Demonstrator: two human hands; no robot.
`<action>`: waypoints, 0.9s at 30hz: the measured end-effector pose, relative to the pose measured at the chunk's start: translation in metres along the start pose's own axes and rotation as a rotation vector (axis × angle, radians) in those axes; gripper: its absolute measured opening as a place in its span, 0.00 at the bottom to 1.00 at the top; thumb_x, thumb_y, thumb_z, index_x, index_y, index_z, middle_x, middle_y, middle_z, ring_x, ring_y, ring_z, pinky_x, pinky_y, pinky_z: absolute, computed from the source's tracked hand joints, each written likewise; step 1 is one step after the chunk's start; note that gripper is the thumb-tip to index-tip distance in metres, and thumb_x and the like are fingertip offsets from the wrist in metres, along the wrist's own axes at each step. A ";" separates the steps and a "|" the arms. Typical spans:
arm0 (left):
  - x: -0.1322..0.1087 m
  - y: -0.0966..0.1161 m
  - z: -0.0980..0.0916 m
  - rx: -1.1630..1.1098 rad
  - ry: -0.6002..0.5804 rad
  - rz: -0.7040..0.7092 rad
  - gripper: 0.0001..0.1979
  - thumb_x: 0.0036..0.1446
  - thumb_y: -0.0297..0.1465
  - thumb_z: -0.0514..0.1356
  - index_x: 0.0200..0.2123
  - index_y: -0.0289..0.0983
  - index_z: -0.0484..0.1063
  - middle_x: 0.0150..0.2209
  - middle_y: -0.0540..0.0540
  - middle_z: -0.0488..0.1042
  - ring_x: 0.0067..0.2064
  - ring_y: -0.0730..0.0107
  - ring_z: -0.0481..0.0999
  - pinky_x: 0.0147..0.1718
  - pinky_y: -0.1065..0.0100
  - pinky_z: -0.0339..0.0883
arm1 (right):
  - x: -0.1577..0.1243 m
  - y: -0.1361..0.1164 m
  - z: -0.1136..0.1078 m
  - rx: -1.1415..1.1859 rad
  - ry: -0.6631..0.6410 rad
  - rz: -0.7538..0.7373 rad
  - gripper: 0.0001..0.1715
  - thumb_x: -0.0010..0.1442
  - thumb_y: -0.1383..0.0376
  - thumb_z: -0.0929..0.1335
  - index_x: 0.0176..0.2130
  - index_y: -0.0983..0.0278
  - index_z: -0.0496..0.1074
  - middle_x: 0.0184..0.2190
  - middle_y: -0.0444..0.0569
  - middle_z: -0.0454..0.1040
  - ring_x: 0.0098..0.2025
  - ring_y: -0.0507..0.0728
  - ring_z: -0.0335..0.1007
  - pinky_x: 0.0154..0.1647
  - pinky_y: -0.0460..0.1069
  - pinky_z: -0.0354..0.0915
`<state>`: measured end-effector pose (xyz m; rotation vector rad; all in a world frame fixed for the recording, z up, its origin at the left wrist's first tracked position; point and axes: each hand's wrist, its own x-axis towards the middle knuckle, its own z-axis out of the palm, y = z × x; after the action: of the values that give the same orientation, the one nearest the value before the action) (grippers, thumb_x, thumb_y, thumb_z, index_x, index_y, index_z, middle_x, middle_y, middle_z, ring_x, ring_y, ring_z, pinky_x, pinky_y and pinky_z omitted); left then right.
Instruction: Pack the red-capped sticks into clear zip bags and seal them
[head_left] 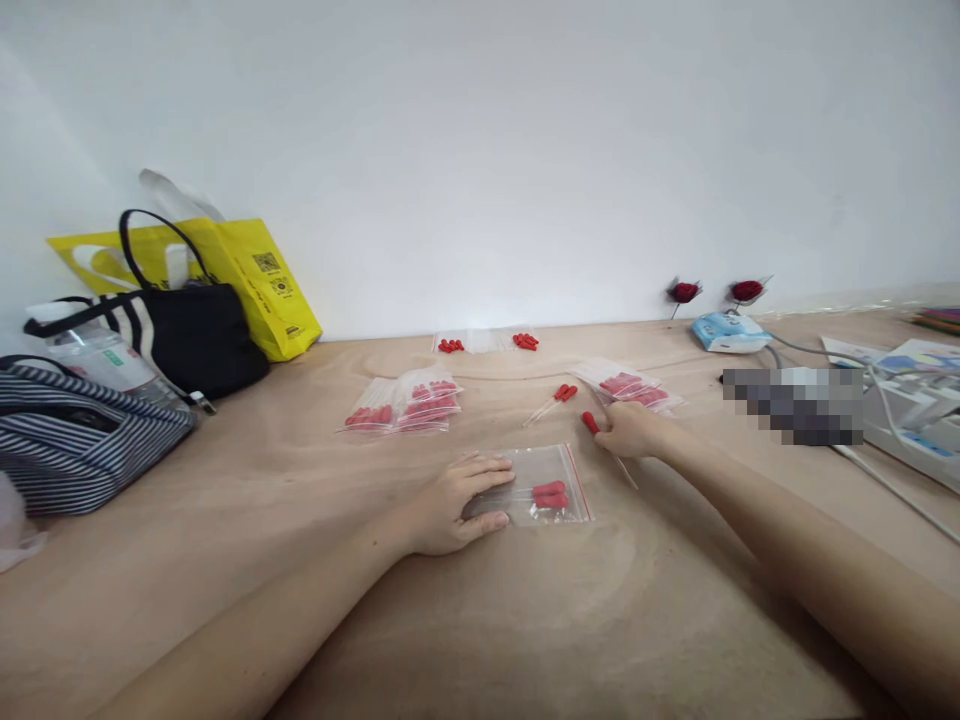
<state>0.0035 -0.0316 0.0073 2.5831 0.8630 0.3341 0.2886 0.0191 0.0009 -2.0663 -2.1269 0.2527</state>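
My left hand (pixel 457 505) lies with its fingers spread over the near end of a clear zip-lock bag (pixel 566 462). Inside that bag are glass droppers (pixel 550 495) with red rubber bulbs, the bulbs toward the red-lined seal. Farther right, my right hand (pixel 634 430) is closed on a single dropper (pixel 590 422), its red bulb sticking out to the left and its thin glass tube slanting down beneath the hand. Two loose droppers (pixel 564 393) lie on the table just beyond, bulbs pointing away from me.
Filled dropper bags (pixel 420 400) are stacked left of centre, with more bags (pixel 630 385) behind my right hand. Another bag with droppers (pixel 472 341) rests by the wall. Handbags (pixel 195 340) and a yellow bag (pixel 262 290) stand left; a tissue pack (pixel 729 332) and cables (pixel 892 490) are right.
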 end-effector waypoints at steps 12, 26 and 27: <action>-0.001 0.001 0.001 -0.021 0.005 -0.040 0.22 0.54 0.37 0.55 0.53 0.40 0.61 0.57 0.42 0.58 0.58 0.59 0.56 0.56 0.55 0.52 | -0.015 0.002 0.007 0.520 0.142 -0.119 0.17 0.54 0.68 0.60 0.45 0.65 0.58 0.35 0.51 0.69 0.34 0.53 0.67 0.33 0.47 0.61; -0.004 -0.002 -0.005 -0.029 -0.069 -0.086 0.26 0.57 0.37 0.51 0.58 0.41 0.49 0.60 0.44 0.53 0.60 0.60 0.51 0.57 0.55 0.48 | -0.036 -0.012 0.027 1.467 0.324 0.079 0.24 0.46 0.56 0.67 0.39 0.58 0.52 0.27 0.38 0.62 0.22 0.49 0.65 0.23 0.47 0.66; -0.005 -0.003 -0.005 -0.027 -0.061 -0.091 0.29 0.56 0.37 0.53 0.59 0.40 0.48 0.60 0.44 0.53 0.60 0.59 0.52 0.57 0.55 0.49 | -0.038 -0.013 0.028 1.492 0.314 0.085 0.23 0.46 0.56 0.67 0.38 0.58 0.52 0.27 0.38 0.63 0.23 0.49 0.66 0.25 0.48 0.67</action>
<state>-0.0033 -0.0311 0.0105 2.5062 0.9436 0.2386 0.2703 -0.0191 -0.0227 -1.1091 -0.9613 1.0263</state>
